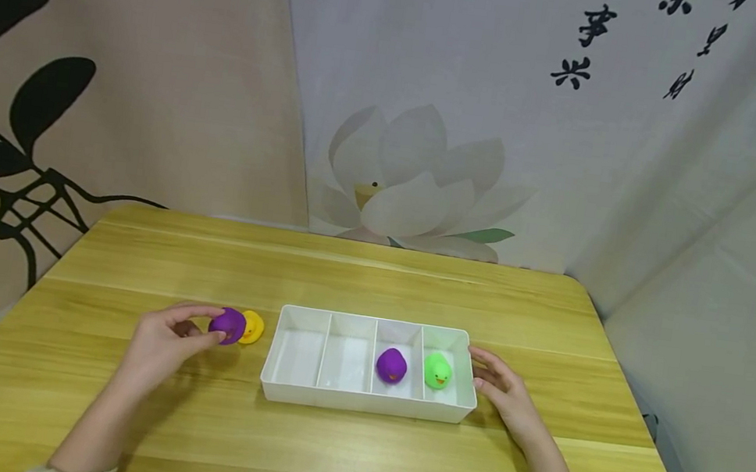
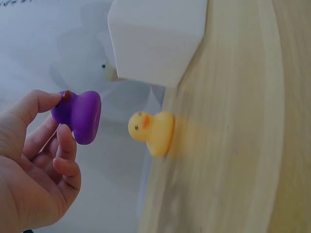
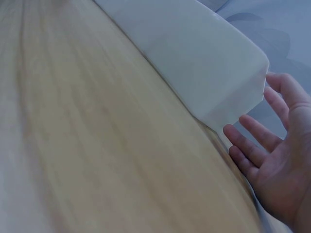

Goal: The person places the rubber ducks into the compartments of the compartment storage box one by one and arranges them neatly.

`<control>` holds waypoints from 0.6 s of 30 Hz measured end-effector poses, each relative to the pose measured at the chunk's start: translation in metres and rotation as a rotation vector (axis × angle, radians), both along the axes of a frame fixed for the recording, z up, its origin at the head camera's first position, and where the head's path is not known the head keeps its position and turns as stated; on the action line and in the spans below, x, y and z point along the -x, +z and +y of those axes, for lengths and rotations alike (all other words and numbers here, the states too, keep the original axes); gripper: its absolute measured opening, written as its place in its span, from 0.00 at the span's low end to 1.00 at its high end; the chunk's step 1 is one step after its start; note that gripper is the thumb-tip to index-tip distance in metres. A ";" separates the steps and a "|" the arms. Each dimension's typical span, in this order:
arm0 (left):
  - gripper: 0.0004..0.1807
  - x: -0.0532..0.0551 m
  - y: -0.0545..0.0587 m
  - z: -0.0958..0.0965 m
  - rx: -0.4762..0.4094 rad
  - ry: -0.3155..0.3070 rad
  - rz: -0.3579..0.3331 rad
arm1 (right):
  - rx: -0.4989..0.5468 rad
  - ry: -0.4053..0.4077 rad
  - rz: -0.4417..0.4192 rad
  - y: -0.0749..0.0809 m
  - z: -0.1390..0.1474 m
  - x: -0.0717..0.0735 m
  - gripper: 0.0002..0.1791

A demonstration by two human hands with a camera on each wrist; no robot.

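Observation:
My left hand [image 1: 165, 337] pinches a purple rubber duck [image 2: 83, 116] between thumb and fingers, raised off the table. Just beyond it on the tabletop sits a yellow rubber duck [image 2: 154, 131], partly covered by the purple one in the head view. A white four-compartment tray [image 1: 358, 401] lies to the right of both. Another purple duck [image 1: 392, 366] is in its third compartment from the left, and a green duck [image 1: 438, 371] occupies the rightmost one. With fingers relaxed, my right hand [image 1: 502, 393] rests its fingertips at the tray's right end.
The wooden table [image 1: 336, 459] reaches back to a fabric backdrop [image 1: 443, 55] printed with a lotus and dark characters. On the left, a curtain [image 1: 179, 70] carries a dark leaf print. The tray's two left compartments show bare white floors.

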State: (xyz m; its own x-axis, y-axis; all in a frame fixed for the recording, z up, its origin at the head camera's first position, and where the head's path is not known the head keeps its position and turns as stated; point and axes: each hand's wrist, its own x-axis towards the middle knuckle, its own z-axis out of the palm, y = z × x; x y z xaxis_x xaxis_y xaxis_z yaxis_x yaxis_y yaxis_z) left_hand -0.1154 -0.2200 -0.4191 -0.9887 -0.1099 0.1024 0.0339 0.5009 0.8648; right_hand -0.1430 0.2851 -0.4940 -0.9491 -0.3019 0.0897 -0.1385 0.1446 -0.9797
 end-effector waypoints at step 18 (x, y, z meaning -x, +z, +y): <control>0.16 0.005 0.012 0.037 -0.132 -0.182 0.008 | -0.007 0.018 0.021 0.002 0.000 -0.002 0.26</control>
